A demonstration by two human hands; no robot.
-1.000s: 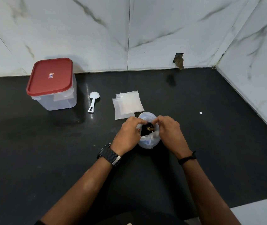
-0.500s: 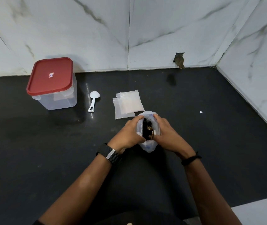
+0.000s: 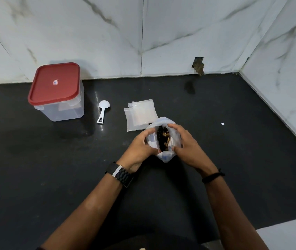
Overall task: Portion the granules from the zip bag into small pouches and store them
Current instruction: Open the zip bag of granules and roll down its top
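- Upper left of the frame: a clear container [image 3: 60, 107] with its red lid [image 3: 54, 83] pressed on stands on the black counter [image 3: 233, 159]. It is probably where the filled pouches will be stored, so it waits shut, out of the way.
- Just right of it lies a white scoop [image 3: 103, 110], bowl away from the person and handle toward them, ready to pick up.
- Centre: a small stack of empty pouches [image 3: 140, 114] lies flat, its near corner just behind the bag, within reach.
- Centre, slightly lower: the left hand [image 3: 140, 147] is closed on the left rim of the zip bag [image 3: 163, 138], spreading the mouth; dark and tan granules [image 3: 163, 139] show inside.
- The right hand [image 3: 187, 145] grips the right rim, steadying the bag upright, probably so nothing spills before scooping.
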